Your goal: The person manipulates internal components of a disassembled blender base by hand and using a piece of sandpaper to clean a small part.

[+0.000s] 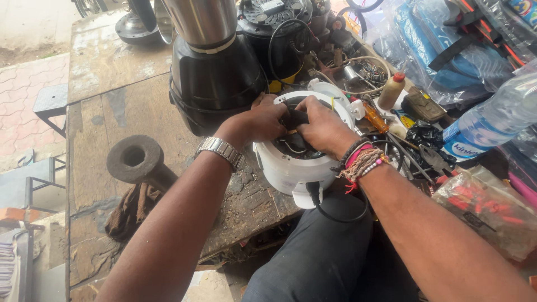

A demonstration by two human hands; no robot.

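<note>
A round white appliance base [291, 168] lies upside down at the front edge of the worn wooden workbench [112, 112], its inner wiring exposed. Both hands reach into its open underside. My left hand [260, 120], with a metal watch on the wrist, and my right hand [321, 126], with several thread and bead bracelets, pinch a small black part [295, 117] between their fingers at the centre. A black power cord [335, 215] hangs from the base over my lap.
A black mixer base with a steel jar [212, 72] stands just behind the white base. A rusty metal cylinder [137, 162] lies at the left. Right of the hands lie screwdrivers, pliers, a small bottle [391, 89], a plastic water bottle [492, 120] and plastic bags.
</note>
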